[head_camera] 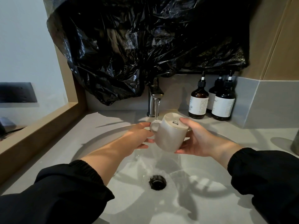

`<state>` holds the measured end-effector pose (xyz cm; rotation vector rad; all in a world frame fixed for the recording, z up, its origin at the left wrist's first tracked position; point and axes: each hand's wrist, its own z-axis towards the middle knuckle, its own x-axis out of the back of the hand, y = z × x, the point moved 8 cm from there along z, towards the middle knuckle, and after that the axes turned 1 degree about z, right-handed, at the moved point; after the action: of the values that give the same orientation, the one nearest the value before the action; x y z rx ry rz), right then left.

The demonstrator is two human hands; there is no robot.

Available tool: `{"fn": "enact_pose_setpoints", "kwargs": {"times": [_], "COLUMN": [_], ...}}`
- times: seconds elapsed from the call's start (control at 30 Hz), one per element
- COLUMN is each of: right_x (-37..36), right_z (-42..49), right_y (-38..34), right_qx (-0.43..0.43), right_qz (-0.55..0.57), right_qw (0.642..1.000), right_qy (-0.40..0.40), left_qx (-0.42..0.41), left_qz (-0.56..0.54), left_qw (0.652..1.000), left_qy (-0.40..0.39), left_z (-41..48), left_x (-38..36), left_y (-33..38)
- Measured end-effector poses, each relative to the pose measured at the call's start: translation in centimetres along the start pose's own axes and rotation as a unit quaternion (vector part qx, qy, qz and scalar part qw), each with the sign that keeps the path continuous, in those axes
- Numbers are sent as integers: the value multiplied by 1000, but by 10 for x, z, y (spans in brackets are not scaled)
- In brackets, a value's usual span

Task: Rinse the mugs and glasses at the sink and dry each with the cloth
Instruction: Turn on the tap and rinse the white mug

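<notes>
A white mug [168, 135] hangs over the sink basin [100, 143], tipped so its labelled base points up and away from me. Water runs from the steel tap [154, 94] onto the mug's handle side and streams down to the drain [157, 182]. My left hand [137, 136] grips the mug at its handle, fingers curled round it. My right hand [195, 139] holds the mug's other side, thumb on the base and fingers under the rim. No cloth or other glassware is in view.
Three dark pump bottles [213, 101] stand on the counter right of the tap. A black plastic sheet [145, 38] hangs over the wall above the tap. A wooden ledge [37, 128] borders the counter's left side. A grey object [295, 141] shows at the right edge.
</notes>
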<state>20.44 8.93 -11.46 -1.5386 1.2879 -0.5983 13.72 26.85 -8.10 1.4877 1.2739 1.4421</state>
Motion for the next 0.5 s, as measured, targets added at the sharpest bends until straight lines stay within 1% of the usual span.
{"fn": "enact_pose_setpoints", "kwargs": {"times": [0.2,0.3,0.43,0.5], "right_x": [2,3,-7,-18], "right_z": [-10,-12,-7,-6], "right_y": [-4,-5,-1,3], "right_qx": [-9,-14,-9,-14], "right_qz": [-26,-29,-34,-47], "right_qw": [999,999,999,999], "right_qy": [-33,-26,-8,-8], "left_qx": [-15,-26,-54,-57], "left_qz": [5,7,78,108], "left_qw": [1000,1000,995,992], "left_qy": [7,9,39,41], "left_z": [0,0,-1,1], "left_x": [2,2,5,10], "left_y": [3,6,10,9]}}
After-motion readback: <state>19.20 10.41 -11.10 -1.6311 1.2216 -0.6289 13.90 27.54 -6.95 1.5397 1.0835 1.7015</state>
